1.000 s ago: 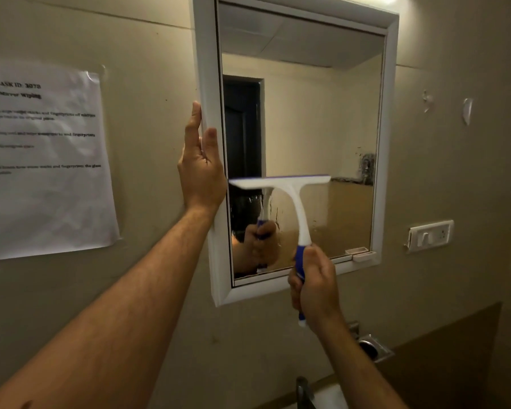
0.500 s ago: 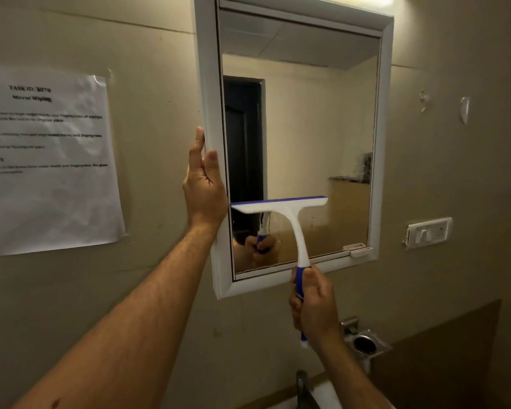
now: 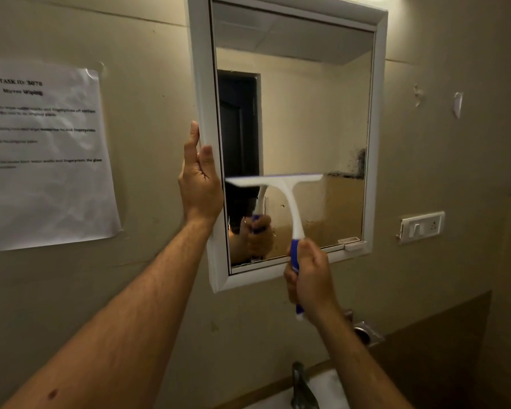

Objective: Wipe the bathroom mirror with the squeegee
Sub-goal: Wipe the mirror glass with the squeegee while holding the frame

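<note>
A white-framed bathroom mirror (image 3: 307,113) hangs on the beige wall. The squeegee (image 3: 289,199) has a white head and neck and a blue handle. Its blade lies level against the lower left part of the glass. My right hand (image 3: 310,276) is closed around the blue handle just below the mirror's bottom edge. My left hand (image 3: 199,184) holds the frame's left edge at mid-height, fingers pointing up. The glass reflects the hand and handle, and smudges show near the lower right.
A printed sheet (image 3: 42,154) is taped to the wall on the left. A switch plate (image 3: 422,227) sits to the mirror's right, with wall hooks (image 3: 457,104) above it. Below are a tap (image 3: 303,388), a white basin (image 3: 328,388) and a metal holder (image 3: 366,335).
The squeegee blade went down the glass, then came back up to about where it was. My left hand slid a little down the frame edge.
</note>
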Demonstrator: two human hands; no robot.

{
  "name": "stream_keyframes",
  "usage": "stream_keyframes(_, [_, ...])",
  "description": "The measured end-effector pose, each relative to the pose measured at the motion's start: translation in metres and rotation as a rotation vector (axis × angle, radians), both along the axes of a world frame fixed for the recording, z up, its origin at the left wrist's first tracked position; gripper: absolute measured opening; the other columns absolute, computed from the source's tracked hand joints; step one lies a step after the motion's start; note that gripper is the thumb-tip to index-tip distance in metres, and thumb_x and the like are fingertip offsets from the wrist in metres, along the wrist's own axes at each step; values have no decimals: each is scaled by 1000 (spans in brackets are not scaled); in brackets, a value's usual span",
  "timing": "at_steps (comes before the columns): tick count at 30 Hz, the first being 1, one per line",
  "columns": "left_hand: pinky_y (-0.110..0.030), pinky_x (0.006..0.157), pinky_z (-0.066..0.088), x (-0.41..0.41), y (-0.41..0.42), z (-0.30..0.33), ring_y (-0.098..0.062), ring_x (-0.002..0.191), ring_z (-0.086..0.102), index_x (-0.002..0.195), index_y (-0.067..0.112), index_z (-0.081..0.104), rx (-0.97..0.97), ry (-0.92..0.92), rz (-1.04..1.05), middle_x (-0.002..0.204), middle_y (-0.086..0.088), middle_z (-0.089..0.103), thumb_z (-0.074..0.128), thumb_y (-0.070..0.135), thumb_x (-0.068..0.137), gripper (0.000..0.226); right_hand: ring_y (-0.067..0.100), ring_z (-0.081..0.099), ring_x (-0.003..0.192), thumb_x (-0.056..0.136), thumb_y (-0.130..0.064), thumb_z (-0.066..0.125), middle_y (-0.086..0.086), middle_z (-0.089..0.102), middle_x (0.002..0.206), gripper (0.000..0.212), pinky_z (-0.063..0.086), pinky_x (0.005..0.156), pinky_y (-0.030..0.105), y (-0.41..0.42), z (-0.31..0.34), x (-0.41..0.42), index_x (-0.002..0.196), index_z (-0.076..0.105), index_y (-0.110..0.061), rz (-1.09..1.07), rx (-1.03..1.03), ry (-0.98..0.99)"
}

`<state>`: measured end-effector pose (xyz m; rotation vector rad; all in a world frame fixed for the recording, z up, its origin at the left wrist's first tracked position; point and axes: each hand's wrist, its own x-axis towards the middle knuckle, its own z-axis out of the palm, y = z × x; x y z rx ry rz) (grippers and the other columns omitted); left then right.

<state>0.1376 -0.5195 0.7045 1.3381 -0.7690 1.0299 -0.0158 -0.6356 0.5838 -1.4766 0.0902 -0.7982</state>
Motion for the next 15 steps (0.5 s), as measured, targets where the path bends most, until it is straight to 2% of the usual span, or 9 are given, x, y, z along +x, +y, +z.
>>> stream_keyframes(2, [-23,92,51,0,1,0,-22,126,48,149,26,24,13,5,4,151,7,33,29,35,103,47,8,38,43,103,-34,31,4,44,60,33,34,39,24,3,-22,-5,97,55,-12,1,-2,28])
stream_keyframes(3, [-36,91,53,-2,1,1,-28,122,52,149,27,23,13,16,7,152,7,33,29,35,103,47,8,38,43,103,-34,31,5,44,61,33,34,40,23,3,-27,-6,98,55,-11,1,-4,33])
stream_keyframes(4, [-44,89,54,-3,1,1,-30,120,54,149,26,23,10,24,13,151,7,33,29,34,103,47,8,38,43,103,-33,31,5,44,61,33,34,39,23,3,-28,-7,97,55,-11,0,-6,30])
stream_keyframes(8, [-47,93,51,-4,2,0,-24,126,50,149,25,24,7,22,33,151,5,34,29,34,104,47,8,34,41,103,-41,31,-1,42,55,37,30,38,24,1,9,-2,96,55,-13,13,18,-31])
stream_keyframes(11, [-54,87,52,-2,3,0,-43,117,51,149,28,22,28,34,32,149,3,38,28,36,103,47,7,35,39,102,-45,31,-3,43,55,38,32,36,22,0,53,7,94,54,-16,1,-25,-69])
stream_keyframes(15, [-57,85,51,-4,4,1,-48,113,50,149,28,20,37,56,48,145,-3,44,27,36,103,47,6,37,38,102,-45,31,-1,44,56,36,35,37,19,0,71,14,99,54,-18,-27,-28,-64])
